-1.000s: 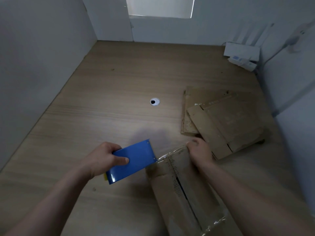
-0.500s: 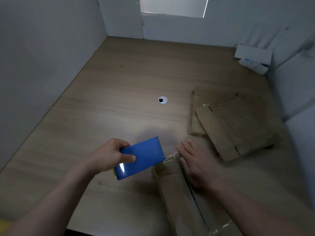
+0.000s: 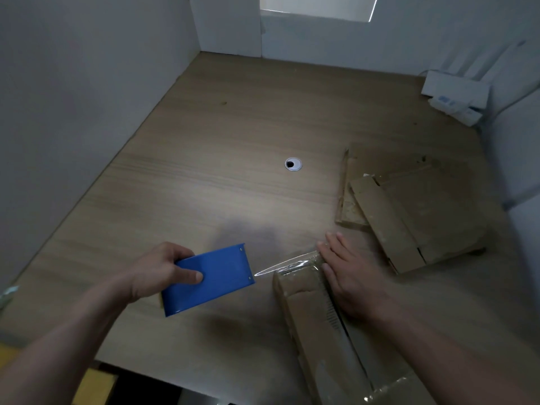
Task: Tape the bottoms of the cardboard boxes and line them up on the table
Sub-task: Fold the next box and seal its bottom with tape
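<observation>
Right hand [image 3: 353, 279], earlier curled on the box [image 3: 306, 314] end, now lies flat; left hand [image 3: 157, 270] has drawn the blue dispenser [image 3: 216, 279] leftward. A tape strip [image 3: 277, 266] now spans the gap

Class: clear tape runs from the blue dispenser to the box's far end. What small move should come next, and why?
Probably a downward twist of the blue dispenser in the left hand to cut the tape: the strip spans taut to the far end of the cardboard box, and the right hand lies flat on top, pinning it.
</observation>
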The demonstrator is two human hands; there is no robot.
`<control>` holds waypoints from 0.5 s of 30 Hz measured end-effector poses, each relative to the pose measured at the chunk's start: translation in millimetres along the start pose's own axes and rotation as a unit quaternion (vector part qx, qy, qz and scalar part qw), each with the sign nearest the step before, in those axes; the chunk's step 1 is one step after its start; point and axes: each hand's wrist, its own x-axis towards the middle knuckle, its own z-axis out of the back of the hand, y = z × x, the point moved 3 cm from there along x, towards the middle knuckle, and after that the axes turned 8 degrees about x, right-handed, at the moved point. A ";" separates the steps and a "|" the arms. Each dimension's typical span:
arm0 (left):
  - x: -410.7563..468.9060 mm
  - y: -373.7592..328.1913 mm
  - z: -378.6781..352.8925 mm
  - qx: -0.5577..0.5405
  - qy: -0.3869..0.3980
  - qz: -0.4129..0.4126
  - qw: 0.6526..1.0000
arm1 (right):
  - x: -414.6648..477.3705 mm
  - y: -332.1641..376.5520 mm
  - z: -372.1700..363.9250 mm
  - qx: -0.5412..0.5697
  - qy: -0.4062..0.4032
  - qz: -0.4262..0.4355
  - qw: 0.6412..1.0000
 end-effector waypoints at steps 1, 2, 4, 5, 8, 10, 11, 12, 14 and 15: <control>1.2 0.6 -1.8 0.000 0.000 0.009 1.000 | -0.2 0.7 -0.4 0.001 -0.004 0.000 1.000; 2.2 0.1 -4.0 0.000 0.001 0.016 1.000 | -0.1 1.4 -0.8 0.003 -0.007 0.000 1.000; 4.3 -2.1 -8.6 0.006 0.001 0.029 1.000 | -0.2 2.2 -0.5 0.006 -0.010 0.003 1.000; 5.2 -3.6 -10.6 0.009 0.000 0.034 0.999 | -0.1 2.0 -0.4 0.007 -0.012 0.003 1.000; 7.9 -6.8 -16.0 0.029 -0.009 0.049 0.998 | -0.2 3.0 -0.7 0.008 -0.012 0.004 1.000; 11.2 -10.0 -21.0 0.045 -0.014 0.057 0.997 | -0.2 2.7 -1.6 0.007 -0.010 0.003 1.000; 13.2 -12.0 -23.9 0.052 -0.018 0.061 0.997 | -0.3 2.5 -2.1 0.005 -0.008 0.001 1.000; 15.1 -14.4 -27.1 0.062 -0.021 0.065 0.996 | 0.0 2.5 -2.0 0.004 -0.007 -0.001 1.000; 17.9 -20.6 -33.5 0.096 -0.026 0.075 0.992 | -0.3 3.1 -1.3 0.003 -0.007 0.001 1.000; 19.3 -24.8 -36.0 0.113 -0.030 0.080 0.990 | -0.4 3.7 -1.0 0.001 -0.008 0.005 1.000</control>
